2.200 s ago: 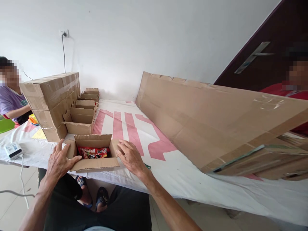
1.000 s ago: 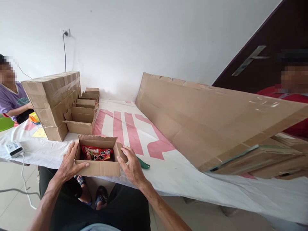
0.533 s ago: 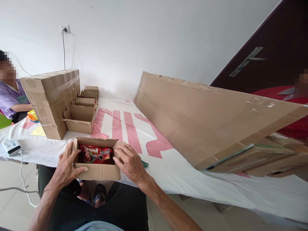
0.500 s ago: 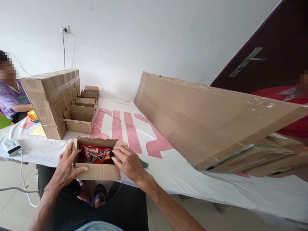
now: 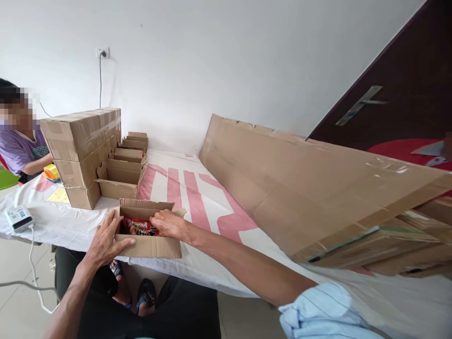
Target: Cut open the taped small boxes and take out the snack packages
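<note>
An open cardboard box (image 5: 150, 247) stands at the table's near edge with its flaps up. In it lies a shiny red food packet (image 5: 136, 226) printed with pale and dark characters. My left hand (image 5: 108, 238) grips the box's left side, its thumb over the front flap and its fingers along the outer wall. Reaching in from the right, my right hand (image 5: 167, 223) has its fingers curled down onto the packet's right part. Its fingertips are hidden, as is that end of the packet.
Several open boxes (image 5: 118, 189) form a row behind, beside stacked taped cartons (image 5: 81, 141). A large cardboard sheet (image 5: 303, 188) leans on the right, with flattened cardboard (image 5: 374, 245) by it. A white device (image 5: 18, 217) with a cable lies left. A person in purple (image 5: 19, 146) sits beyond.
My right hand has moved from the box's right rim inward over the packet, covering more of it. My left hand keeps its hold on the box. The camera view has shifted slightly.
</note>
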The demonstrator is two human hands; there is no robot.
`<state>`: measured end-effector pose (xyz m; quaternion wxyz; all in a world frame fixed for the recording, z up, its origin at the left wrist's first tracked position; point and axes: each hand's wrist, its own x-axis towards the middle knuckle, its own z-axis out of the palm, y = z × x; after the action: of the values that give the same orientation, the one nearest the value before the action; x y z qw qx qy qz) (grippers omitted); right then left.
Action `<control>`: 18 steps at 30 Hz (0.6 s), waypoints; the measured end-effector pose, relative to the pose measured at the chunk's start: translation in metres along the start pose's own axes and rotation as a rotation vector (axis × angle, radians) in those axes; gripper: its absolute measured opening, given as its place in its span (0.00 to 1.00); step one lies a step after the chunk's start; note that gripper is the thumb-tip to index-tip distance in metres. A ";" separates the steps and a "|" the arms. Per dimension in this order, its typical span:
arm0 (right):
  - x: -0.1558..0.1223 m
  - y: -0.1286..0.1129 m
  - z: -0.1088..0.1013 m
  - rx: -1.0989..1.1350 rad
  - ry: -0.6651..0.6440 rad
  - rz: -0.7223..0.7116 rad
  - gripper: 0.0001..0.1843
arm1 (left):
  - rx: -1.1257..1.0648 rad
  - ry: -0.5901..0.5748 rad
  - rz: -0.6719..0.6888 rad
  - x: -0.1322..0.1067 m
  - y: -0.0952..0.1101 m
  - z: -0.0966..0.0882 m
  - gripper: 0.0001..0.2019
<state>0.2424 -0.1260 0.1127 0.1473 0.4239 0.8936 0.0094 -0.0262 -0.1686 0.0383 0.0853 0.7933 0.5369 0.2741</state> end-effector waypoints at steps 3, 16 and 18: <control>0.002 -0.001 0.003 -0.030 -0.008 -0.035 0.15 | -0.021 0.022 -0.007 0.000 0.000 0.004 0.40; -0.005 0.005 0.015 -0.019 0.052 -0.073 0.10 | -0.079 0.028 -0.001 -0.001 0.008 0.002 0.43; -0.002 0.005 0.017 -0.004 0.057 -0.062 0.09 | -0.082 0.012 -0.013 -0.001 0.010 0.000 0.44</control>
<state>0.2521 -0.1267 0.0976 0.1230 0.3954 0.9100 0.0185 -0.0183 -0.1740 0.0424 0.1162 0.7840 0.5308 0.3000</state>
